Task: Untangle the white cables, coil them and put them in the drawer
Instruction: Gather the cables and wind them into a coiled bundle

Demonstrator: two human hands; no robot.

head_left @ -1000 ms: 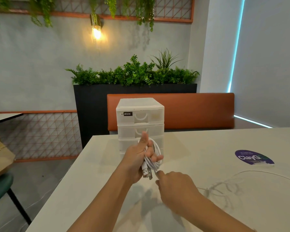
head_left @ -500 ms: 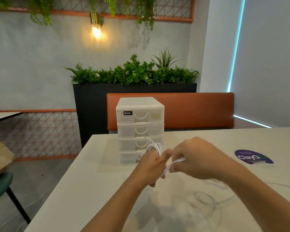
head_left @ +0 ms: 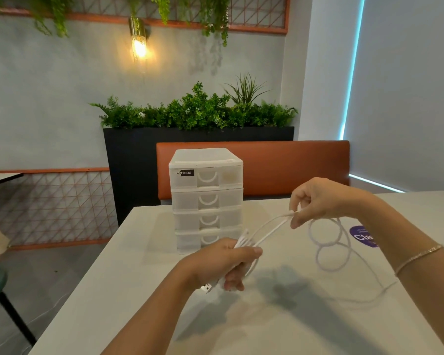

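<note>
Table point(head_left: 139, 290): pale top, seen from the person's head.

Drawers point(head_left: 207, 198): white plastic unit of four, all closed, standing on the table at its far left part, in front of an orange bench point(head_left: 292, 167).

Cable point(head_left: 272, 228): white; several loops are bunched in the left hand point(head_left: 223, 262), a metal plug point(head_left: 207, 288) pokes out under that fist, and two strands run up and right to the right hand point(head_left: 318, 201). Beyond it the slack trails in blurred loops (motion-smeared) over the table's right side.

Left hand: fist closed round the coil, low and just in front of the drawers.

Right hand: thumb and fingertips pinched on the cable, raised above the table, well right of the drawers.

Sticker point(head_left: 362, 237): purple, on the table, partly hidden by the right forearm.

Bracelet point(head_left: 418, 258): thin, on the right wrist.
</note>
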